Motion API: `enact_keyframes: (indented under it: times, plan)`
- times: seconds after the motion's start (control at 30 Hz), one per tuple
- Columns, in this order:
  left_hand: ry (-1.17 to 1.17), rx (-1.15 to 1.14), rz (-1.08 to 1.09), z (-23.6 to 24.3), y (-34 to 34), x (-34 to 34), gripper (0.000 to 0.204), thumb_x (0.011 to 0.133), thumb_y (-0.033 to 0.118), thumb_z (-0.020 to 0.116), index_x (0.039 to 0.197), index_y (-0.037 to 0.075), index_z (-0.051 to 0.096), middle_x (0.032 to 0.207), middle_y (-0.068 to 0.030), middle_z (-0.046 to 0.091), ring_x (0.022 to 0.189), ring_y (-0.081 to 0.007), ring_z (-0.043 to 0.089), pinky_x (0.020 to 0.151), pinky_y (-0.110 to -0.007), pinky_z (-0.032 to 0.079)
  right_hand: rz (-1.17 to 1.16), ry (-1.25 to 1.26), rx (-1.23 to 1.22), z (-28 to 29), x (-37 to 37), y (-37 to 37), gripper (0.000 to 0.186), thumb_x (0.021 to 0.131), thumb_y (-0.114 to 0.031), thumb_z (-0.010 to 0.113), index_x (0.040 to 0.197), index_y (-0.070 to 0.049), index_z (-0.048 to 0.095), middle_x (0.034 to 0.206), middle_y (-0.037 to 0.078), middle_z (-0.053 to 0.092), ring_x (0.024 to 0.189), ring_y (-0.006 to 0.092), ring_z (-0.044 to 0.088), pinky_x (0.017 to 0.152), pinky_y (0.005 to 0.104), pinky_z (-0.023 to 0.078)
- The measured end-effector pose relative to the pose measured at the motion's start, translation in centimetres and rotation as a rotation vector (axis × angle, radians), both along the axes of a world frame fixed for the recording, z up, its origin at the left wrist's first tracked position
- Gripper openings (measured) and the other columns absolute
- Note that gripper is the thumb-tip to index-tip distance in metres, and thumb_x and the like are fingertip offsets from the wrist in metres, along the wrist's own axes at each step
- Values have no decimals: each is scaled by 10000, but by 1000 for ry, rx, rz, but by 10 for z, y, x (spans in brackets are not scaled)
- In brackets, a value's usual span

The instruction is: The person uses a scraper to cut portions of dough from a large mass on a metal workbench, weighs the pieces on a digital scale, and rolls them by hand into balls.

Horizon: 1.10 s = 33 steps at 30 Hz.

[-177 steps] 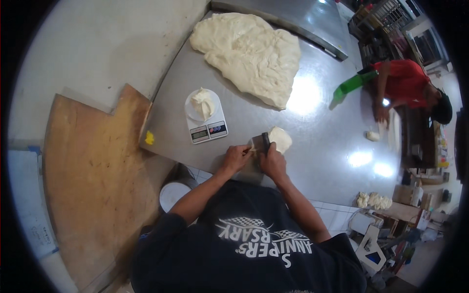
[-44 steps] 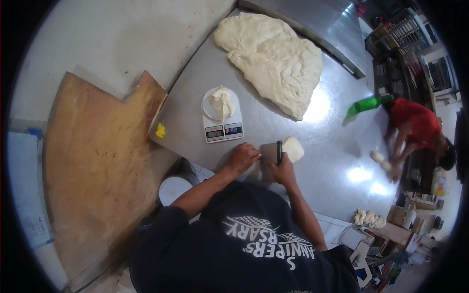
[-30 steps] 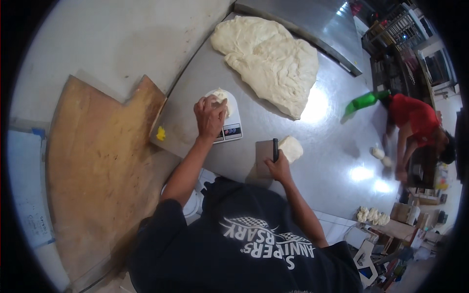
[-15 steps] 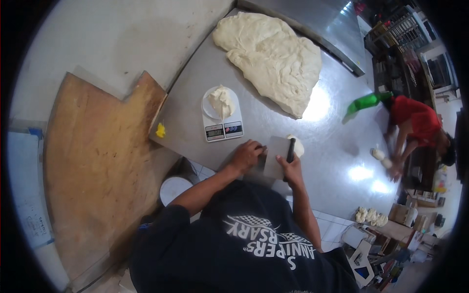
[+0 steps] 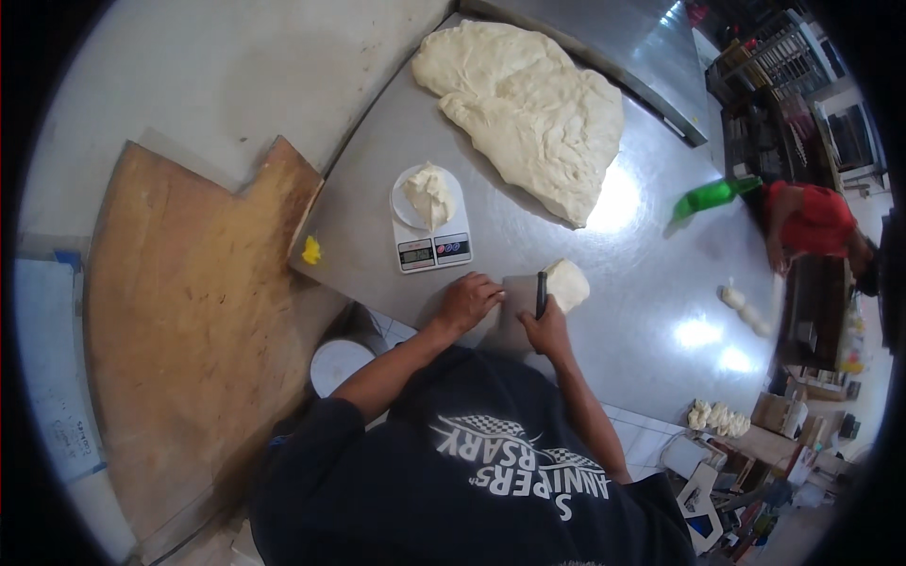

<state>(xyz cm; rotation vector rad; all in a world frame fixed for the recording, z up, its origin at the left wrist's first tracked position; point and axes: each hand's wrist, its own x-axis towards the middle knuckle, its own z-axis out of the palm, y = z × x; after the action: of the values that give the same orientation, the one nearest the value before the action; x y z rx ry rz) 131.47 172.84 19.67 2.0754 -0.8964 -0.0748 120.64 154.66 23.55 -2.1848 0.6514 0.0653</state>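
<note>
A dough scraper with a pale flat blade and black handle (image 5: 542, 294) is gripped in my right hand (image 5: 547, 330), its blade standing over the steel table. My left hand (image 5: 472, 300) has its fingers bent together close to the blade's left edge; whether they pinch anything is hidden. Just right of the scraper lies a small piece of dough (image 5: 569, 286). On the white kitchen scale (image 5: 404, 243) rests a ragged lump of dough (image 5: 429, 196). Beyond it spreads a large mass of dough (image 5: 528, 104).
A green bottle (image 5: 713, 195) lies at the right. Past it, a person in a red shirt (image 5: 816, 219) stands near dough balls (image 5: 741, 307). More dough pieces (image 5: 717, 418) sit by the near right edge. A yellow scrap (image 5: 311, 250) marks the left corner, above a white bucket (image 5: 340, 366).
My right hand and the scraper have shifted slightly left and turned, showing more of the small dough piece. The other person's hands have drawn back from the dough balls.
</note>
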Motion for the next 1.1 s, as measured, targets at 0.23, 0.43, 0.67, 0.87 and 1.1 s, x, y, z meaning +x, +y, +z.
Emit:
enact_keyframes:
  times: [0.23,0.43,0.67,0.87,1.1]
  plan:
    - [-88,8,39,12,5,13,153,896,181,742,1012,82,760,908,-79,710,898,-282,676,799,-407,558,69,-24,-172,3,22,18,466,874,-246,772,1075,14,441,828,368,655,819,579,645,695,612,505]
    - [-442,-28,410,61,35,100,370,910,196,724,1273,126,725,1003,-89,667,1035,-312,615,920,-443,491,36,-38,-69,-2,24,13,452,862,-251,789,1045,37,494,861,353,672,839,559,662,729,581,521]
    - [-417,173,397,72,30,88,392,956,174,632,1340,155,707,1324,-172,577,1282,-363,491,1095,-523,365,-105,14,415,17,20,-6,472,874,-245,814,1180,67,635,994,188,744,881,277,725,794,394,573]
    - [-207,92,-131,-3,0,4,402,880,98,613,1267,99,719,1129,-89,672,1147,-287,603,1021,-425,465,-252,20,535,54,10,-8,449,893,-184,801,1237,42,624,1060,146,737,928,214,712,832,366,574]
    - [-94,111,-95,15,-6,0,267,848,83,654,1102,56,735,1087,-86,670,1103,-283,615,953,-425,500,-244,89,437,41,1,-7,442,886,-221,806,1206,30,631,1029,143,742,914,223,713,825,369,567]
